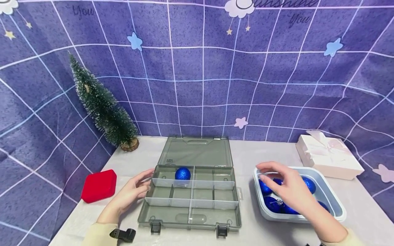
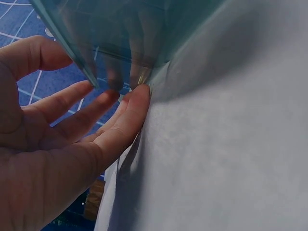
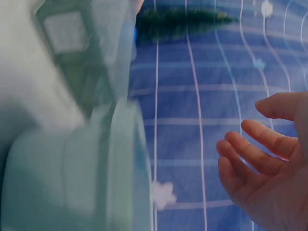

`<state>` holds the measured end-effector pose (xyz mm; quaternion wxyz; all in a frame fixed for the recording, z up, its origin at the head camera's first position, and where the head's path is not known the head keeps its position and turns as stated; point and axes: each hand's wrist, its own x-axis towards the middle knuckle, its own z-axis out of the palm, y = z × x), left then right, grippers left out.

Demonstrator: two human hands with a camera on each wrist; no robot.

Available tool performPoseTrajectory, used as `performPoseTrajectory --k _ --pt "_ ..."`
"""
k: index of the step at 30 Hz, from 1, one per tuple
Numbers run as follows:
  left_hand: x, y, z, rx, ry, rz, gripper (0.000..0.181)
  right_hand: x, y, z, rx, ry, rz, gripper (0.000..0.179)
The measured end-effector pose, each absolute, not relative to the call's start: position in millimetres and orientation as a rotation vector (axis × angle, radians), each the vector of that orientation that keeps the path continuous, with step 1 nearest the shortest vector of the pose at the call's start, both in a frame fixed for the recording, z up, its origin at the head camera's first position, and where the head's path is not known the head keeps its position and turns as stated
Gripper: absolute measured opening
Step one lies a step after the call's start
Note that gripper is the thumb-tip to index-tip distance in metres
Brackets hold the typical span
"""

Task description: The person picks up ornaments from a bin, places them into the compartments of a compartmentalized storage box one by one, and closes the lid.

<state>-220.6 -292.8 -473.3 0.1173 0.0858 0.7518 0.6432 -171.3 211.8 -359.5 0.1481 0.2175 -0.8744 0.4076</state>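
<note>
Hovering over the pale blue tub (image 1: pixel 338 209) in the head view, the right hand (image 1: pixel 287 189) has its fingers loosely bent and holds nothing that shows. Several blue baubles (image 1: pixel 309 185) lie in the tub on the worktop (image 1: pixel 250 152); one more bauble (image 1: pixel 183 173) sits in the back row of the clear grey box (image 1: pixel 215 213), just left of the long divider (image 1: pixel 192 192). They look light, stiff and round, with a glittery skin that probably gives some grip, though a push from one side would likely set them rolling. Thumb and fingers on opposite sides of the widest part should be the safest hold; the silver cap (image 1: pixel 279 202) looks too slight to pull by. Squeezing hard might dent a thin shell.

In the left wrist view, the left hand (image 2: pixel 72 134) has its fingertips at the box's side, fingers nearly straight, not wrapped round it. That plastic looks thin, stiff and smooth, best steadied low down.

In the right wrist view, the right hand is relaxed and empty; the tub's contents are hidden.
</note>
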Motion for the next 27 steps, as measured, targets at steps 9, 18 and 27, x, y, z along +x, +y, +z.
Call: performPoseTrajectory --k 9,18,27 --pt "-219.0 -292.0 -470.8 0.202 2.221 1.878 0.073 -190.8 261.3 -379.2 0.498 -2.593 1.092 0.028" --pt "-220.8 -290.7 -471.6 0.210 2.195 1.894 0.074 -197.6 294.0 -406.9 0.428 -2.688 0.918 0.033" --pt "-220.5 -289.2 -471.8 0.228 2.212 1.869 0.074 -197.4 300.8 -423.0 0.427 -2.768 0.830 0.044"
